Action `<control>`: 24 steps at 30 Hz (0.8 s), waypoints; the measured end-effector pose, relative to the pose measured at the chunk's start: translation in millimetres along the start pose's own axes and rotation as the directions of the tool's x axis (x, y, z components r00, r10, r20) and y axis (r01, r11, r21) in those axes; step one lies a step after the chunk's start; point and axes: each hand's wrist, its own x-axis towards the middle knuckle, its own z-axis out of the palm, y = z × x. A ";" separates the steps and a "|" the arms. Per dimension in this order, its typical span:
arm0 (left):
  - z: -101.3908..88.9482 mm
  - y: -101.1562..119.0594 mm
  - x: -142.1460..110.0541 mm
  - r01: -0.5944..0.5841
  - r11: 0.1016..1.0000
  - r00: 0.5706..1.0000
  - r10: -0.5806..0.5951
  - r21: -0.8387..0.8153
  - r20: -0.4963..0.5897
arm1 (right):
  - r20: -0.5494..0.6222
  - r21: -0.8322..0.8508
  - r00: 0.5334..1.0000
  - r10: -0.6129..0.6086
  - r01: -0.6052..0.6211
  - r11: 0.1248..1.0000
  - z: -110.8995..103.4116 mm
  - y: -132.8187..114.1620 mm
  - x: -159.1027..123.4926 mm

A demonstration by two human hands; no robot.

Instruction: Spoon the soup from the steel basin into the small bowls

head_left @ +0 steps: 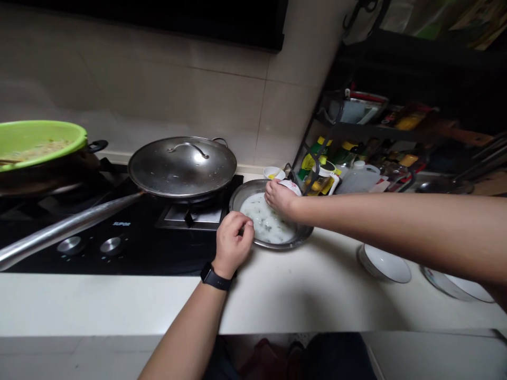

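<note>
Metal basin holds cloudy white, dark-flecked liquid.

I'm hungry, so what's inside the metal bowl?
The metal bowl holds cloudy white liquid with dark bits. The right hand hides part; anything beneath the surface can't be seen.

Two hands, one metal basin, four bowls, one green basin, one lid, two knobs

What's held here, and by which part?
The right hand holds a patterned bowl, contact hidden; the left hand is at the basin rim, grip unclear.
</note>
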 end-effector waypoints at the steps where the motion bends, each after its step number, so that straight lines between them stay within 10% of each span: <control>1: 0.0 -0.1 -0.1 0.001 1.000 1.000 -0.001 0.000 -0.008 | -0.023 0.113 1.000 0.003 0.000 0.994 1.1 1.0 -0.3; 5: 0.4 -1.9 -1.2 0.037 0.999 0.999 -0.037 0.000 -0.032 | -0.072 0.356 0.997 0.023 0.005 0.934 6.4 8.1 -0.9; 17: 0.0 -1.8 0.9 0.069 0.997 0.995 -0.071 -0.022 -0.066 | -0.121 0.409 0.981 0.153 -0.091 0.908 -0.9 15.1 -11.4; 24: -1.4 -6.0 1.6 0.106 0.994 0.990 -0.107 -0.012 -0.095 | -0.024 0.678 0.922 0.387 -0.269 0.684 10.4 61.8 -89.8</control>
